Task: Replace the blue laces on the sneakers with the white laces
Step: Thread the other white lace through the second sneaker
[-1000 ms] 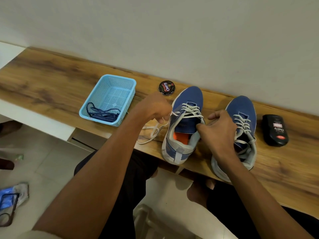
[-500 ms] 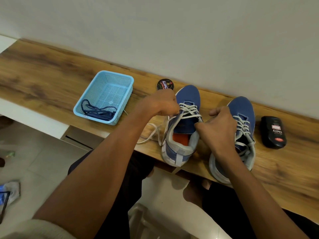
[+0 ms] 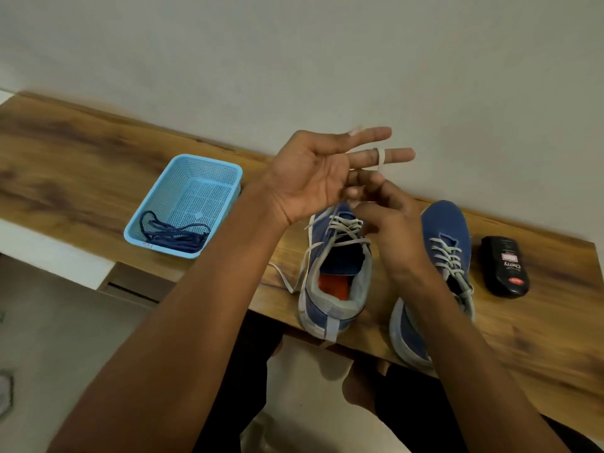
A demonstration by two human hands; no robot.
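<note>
1. Here, tying begins: the left hand (image 3: 313, 178), fingers (image 3: 397, 155) straight and spread, carries the white lace (image 3: 381, 157) looped over one finger, above the left sneaker (image 3: 336, 276) at 12 o'clock.
2. The right hand (image 3: 389, 220) seems to pinch the lace; blurred.
3. Next, I judge: form the knot.
4. Count: two sneakers, second (image 3: 438, 276) at 3 o'clock on the bench (image 3: 81, 178); one basket (image 3: 192, 204) of blue laces (image 3: 173, 233) at 9 o'clock.

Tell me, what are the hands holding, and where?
The white lace of the left shoe, near its loose end. It loops over a straight finger of the left hand; the right hand seems to pinch it just below.
</note>
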